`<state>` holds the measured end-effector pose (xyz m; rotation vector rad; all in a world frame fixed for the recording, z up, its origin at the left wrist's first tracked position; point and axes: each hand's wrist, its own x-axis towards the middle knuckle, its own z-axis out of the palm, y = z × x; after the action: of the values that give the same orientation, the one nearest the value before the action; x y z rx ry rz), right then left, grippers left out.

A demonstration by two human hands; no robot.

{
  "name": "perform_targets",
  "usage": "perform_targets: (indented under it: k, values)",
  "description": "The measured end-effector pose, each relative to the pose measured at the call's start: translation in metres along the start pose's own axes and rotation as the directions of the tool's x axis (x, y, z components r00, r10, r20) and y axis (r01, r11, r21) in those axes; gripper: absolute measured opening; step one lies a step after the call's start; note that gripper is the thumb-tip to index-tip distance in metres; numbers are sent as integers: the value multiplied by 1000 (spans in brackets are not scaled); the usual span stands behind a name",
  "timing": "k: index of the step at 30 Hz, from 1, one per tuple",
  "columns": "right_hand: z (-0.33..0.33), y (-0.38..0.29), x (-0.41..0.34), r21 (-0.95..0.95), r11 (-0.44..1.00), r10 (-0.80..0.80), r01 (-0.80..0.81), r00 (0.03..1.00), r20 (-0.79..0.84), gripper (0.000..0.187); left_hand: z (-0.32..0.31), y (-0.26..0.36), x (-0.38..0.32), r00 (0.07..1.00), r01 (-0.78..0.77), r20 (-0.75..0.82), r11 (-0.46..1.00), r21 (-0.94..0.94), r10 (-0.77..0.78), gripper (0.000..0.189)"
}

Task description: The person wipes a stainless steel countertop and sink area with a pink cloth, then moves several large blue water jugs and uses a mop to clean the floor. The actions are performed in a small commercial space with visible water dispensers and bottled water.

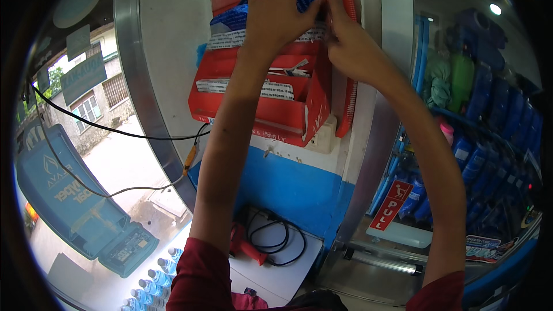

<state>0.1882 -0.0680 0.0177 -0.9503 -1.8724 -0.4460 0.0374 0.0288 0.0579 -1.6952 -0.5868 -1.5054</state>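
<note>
A red tiered wall rack [276, 114] hangs before me, with printed seal strips [224, 85] in its lower slots and blue printed plastic packaging [231, 21] in the top one. My left hand [276, 17] reaches over the top compartment, its fingertips behind or among the blue packaging; whether it grips any cannot be seen. At the rack's upper right side is my right hand [350, 45], thumb and fingers close to the rack's edge, their hold unclear. A red corrugated hose [349, 108] runs down just right of the rack.
Below, a white tabletop [298, 270] bears a red heat gun or dryer [246, 246] with a coiled black cord [287, 233]. Bottled water [151, 287] stands in a row at lower left. Cables [129, 135] cross the left side. A glass door with a pull sign [391, 205] is at right.
</note>
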Motion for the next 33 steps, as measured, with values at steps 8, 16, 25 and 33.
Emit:
perform_targets:
  k: [8,16,25,33]
  values:
    - [0,-42,-58,-351,855,-422,383,906,-40,79,-43,10,-11,974,-14,-227,999,-36,6,53]
    - [-18,-103,-173,-57,936,-294,348,858,422,66,-81,10,-84,958,73,-244,951,-302,-151,32]
    - [17,-89,-320,519,764,-145,-383,682,717,54,-75,21,-166,946,304,-47,927,-218,-321,35]
    - [131,-67,-445,444,614,-80,-653,508,857,45,-149,62,-309,836,522,-3,799,-299,-548,34]
